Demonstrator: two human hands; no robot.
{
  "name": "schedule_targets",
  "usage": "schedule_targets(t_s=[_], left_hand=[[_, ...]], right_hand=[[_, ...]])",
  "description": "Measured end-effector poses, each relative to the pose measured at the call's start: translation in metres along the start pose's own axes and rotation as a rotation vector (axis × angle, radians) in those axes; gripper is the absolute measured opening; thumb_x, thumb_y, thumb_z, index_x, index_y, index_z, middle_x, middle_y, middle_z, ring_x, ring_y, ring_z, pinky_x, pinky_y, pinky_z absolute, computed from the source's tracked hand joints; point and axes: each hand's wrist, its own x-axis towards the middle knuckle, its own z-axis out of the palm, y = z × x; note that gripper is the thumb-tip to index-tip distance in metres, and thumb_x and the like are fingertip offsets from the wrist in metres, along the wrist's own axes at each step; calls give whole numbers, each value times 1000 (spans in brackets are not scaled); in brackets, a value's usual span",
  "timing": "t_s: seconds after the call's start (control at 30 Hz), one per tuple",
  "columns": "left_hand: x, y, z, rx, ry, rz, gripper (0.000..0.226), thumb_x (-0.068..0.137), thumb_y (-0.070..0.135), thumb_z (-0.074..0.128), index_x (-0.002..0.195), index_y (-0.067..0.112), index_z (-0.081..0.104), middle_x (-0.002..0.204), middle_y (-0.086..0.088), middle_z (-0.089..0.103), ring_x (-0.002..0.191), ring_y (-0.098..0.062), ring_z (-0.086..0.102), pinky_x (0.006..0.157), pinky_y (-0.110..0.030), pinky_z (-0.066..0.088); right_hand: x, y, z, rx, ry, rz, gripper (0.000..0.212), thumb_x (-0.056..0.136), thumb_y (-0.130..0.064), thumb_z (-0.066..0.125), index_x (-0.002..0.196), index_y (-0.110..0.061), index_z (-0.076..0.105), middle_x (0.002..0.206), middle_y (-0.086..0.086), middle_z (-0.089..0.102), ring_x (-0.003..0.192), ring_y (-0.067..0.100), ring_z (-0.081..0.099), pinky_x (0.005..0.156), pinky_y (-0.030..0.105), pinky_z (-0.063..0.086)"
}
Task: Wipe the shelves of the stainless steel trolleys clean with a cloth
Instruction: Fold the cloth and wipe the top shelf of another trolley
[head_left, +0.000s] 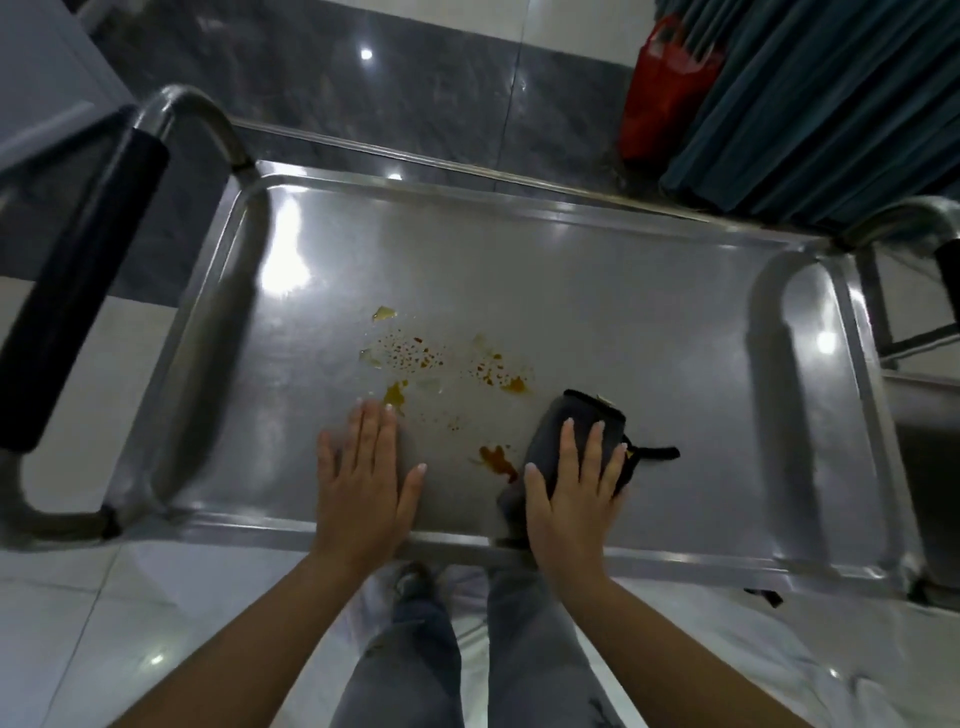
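Top shelf (597, 291), orange stains (415, 358) mid-near. Right hand (571, 478) spread flat, pressing dark cloth (576, 421) right of stains. Left hand (363, 467) spread, bracing bare steel. Best swept leftward through the spots, pressure even, left hand lifted clear.

Right handle (935, 244) cut off by the edge (cloth (571, 431) half covered)

You are standing in what looks like a food-service or institutional back room. A stainless steel trolley (597, 291) with a padded push handle (78, 332) stands on glossy tiled floor (130, 623), its shelf spattered with sauce stains (441, 374), beside heavy teal curtains (831, 98).
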Motion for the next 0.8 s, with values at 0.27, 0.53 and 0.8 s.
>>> schedule_targets(t_s=[0.27,0.53,0.8], left_hand=[[-5,-64,-7,62,-3,-228,84,92,60,17,149,-1,19,158,-20,15,148,-31,6,117,-57,5],[-4,-63,-4,23,23,-229,83,92,60,19,150,0,18,158,-20,17,148,-31,8,119,-51,6],[-3,-63,-6,15,2,-247,79,93,57,23,149,1,22,157,-19,19,147,-31,12,118,-54,12]], right_hand=[[-24,-17,11,171,40,0,72,96,-33,47,152,-24,3,156,-4,-20,143,17,-24,118,46,-5],[-2,-44,25,-16,80,72,70,97,-43,40,151,-18,4,159,11,-10,145,32,-17,115,52,-1],[85,-102,29,-71,86,4,69,97,-44,38,152,-19,6,160,10,-8,145,33,-14,115,55,0]])
